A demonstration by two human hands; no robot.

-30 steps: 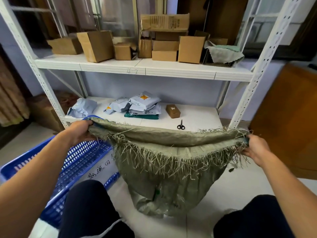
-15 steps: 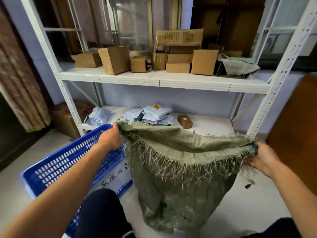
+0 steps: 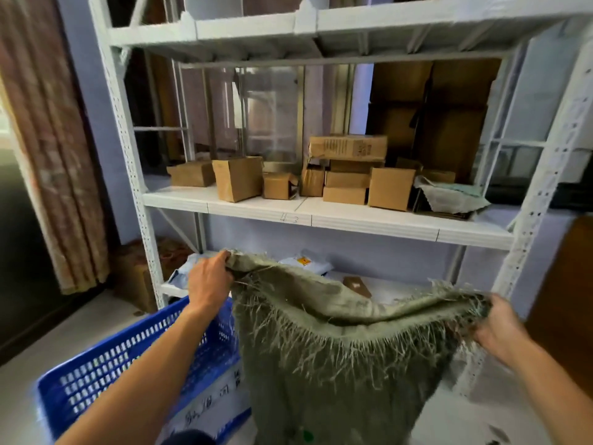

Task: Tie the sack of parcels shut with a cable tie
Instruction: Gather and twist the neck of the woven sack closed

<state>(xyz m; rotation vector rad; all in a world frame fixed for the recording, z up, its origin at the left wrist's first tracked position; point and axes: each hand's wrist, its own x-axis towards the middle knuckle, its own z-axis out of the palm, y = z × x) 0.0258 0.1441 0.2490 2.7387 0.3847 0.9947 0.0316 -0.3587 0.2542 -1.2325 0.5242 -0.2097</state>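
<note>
A grey-green woven sack (image 3: 337, 374) with a frayed, stringy rim hangs in front of me, stretched wide between both hands. My left hand (image 3: 208, 281) grips the rim's left corner, raised in front of the lower shelf. The right corner is bunched in the grip of my right hand (image 3: 497, 326), which sits a little lower. The sack's mouth sags between them, and its inside is hidden. No cable tie is in view. Soft mailer parcels (image 3: 305, 263) lie on the lower shelf behind the sack.
A white metal rack (image 3: 321, 216) stands straight ahead, with several cardboard boxes (image 3: 237, 178) on its middle shelf. A blue slotted plastic crate (image 3: 134, 370) sits on the floor at the lower left. A curtain (image 3: 54, 155) hangs at the left, and a brown panel (image 3: 564, 303) stands at the right.
Both hands have lifted the sack's rim higher, the left more than the right. The camera has tilted upward, bringing the top shelf into view and hiding the scissors.
</note>
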